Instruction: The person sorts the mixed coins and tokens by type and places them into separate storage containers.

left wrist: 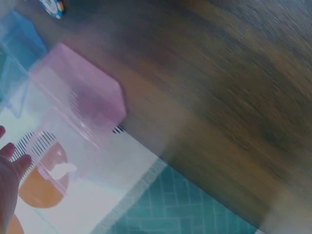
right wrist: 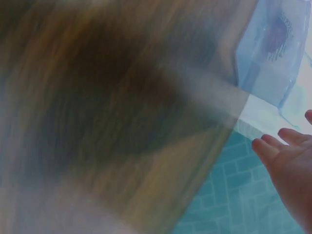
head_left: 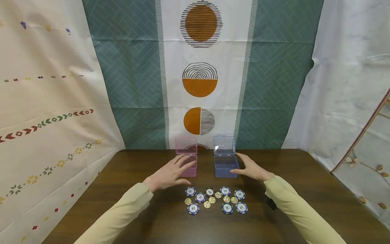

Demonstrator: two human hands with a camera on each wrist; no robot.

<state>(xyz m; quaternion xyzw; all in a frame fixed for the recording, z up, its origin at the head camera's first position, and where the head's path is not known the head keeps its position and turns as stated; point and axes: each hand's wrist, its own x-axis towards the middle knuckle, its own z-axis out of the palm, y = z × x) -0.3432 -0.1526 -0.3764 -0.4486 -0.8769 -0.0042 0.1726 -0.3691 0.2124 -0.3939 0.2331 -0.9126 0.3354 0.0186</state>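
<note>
In the head view my left hand (head_left: 169, 173), fingers spread, hovers at the left side of a clear pink plastic box (head_left: 189, 173), overlapping part of it. My right hand (head_left: 251, 167) is at the right side of a matching clear blue box (head_left: 226, 172), thumb and fingers apart; whether it touches the box I cannot tell. Both boxes have their hinged lids raised. In front of them lie several blue-and-white poker chips (head_left: 193, 208), one black chip (head_left: 209, 192) and several gold coins (head_left: 212, 200). Neither hand holds anything. The left wrist view shows the pink box (left wrist: 83, 87) beyond the fingers.
The boxes and chips are on a dark brown wooden table (head_left: 170, 223). Behind it hangs a green-and-white patterned cloth (head_left: 134, 84); light patterned cloths hang at the left and right. A small black object (head_left: 271, 203) is by the right sleeve.
</note>
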